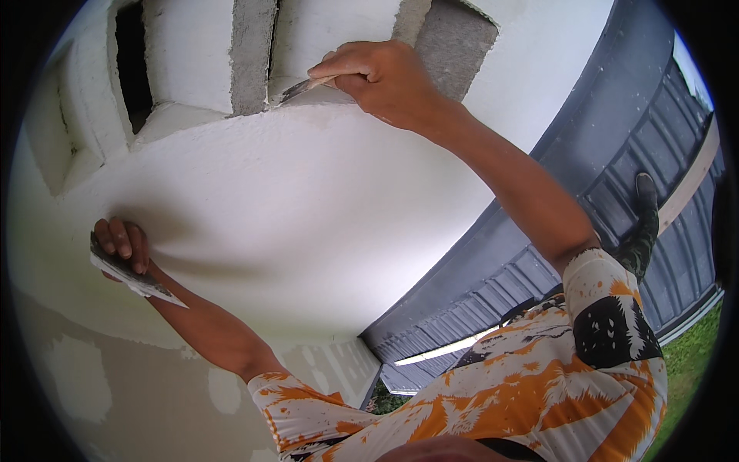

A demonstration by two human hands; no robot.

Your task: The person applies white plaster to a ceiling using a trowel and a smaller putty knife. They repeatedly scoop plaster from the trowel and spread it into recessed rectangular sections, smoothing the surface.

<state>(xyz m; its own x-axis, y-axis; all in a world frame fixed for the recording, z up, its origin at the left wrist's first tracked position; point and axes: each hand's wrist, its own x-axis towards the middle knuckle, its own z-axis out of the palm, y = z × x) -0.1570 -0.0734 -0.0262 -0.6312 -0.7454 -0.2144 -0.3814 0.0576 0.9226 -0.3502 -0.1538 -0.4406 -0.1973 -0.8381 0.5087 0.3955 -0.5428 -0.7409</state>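
My right hand (389, 81) is raised to the white wall (254, 169), closed around the handle of a small putty knife (294, 90). The knife's blade rests at the lower edge of a recess (323, 94), beside a bare grey cement strip (251, 58). Lower and to the left, my left hand (127, 242) grips a wide flat filling blade (138, 276). White filler lies along that blade's edge. Its handle side is partly hidden by my fingers. The left blade is held apart from the right hand's knife.
A narrow dark slot (134, 69) and a rough grey patch (458, 46) break the wall's upper part. Dark ribbed roofing sheets (639, 146) slope away at right, with my foot (645, 185) on them beside a wooden plank (690, 177). Grass (689, 362) shows beyond the roof edge.
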